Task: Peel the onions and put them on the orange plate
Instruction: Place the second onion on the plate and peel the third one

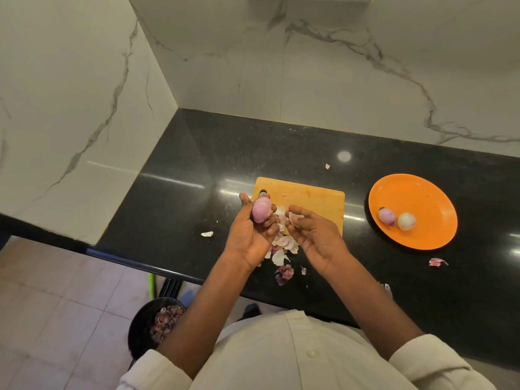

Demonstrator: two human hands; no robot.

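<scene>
White marble-veined walls (337, 66) meet in a corner above a glossy black speckled stone bench (197, 164), seen from above; pale floor tiles (56, 319) lie at lower left. On the bench, a rectangular light wooden cutting board (312, 201) with a slot near its far left corner lies roughly at centre. Above the near left part of the board, the left hand (250, 235), palm turned upward, grips a small, smooth, pinkish-purple peeled onion (261, 209), its fingers (271, 225) curled round the bulb. Just beside it, the right hand (315, 235) pinches a thin whitish piece of onion skin (295, 216) between thumb and fingertips; the two hands are close but apart. Beneath and between the hands, a loose heap of white and purple onion peelings (281, 254) spreads from the near edge of the board onto the bench. Separate scraps lie apart from the heap: a white flake (207, 234) to the left, a small pale fragment (327, 166) beyond the board, and a pinkish scrap (436, 261) near the front edge of the plate. To the right of the board, well apart from the hands, a round orange plate (422, 192) carries two peeled onions touching each other: a purple-tinged bulb (386, 215) and, at its right, a paler cream bulb (406, 221). Below the bench edge, at lower left, a round black bin (138, 327) on the floor holds dark purple onion skins (166, 319). The person's cream buttoned shirt (295, 356) fills the lower foreground, sleeves rolled above the forearms.
</scene>
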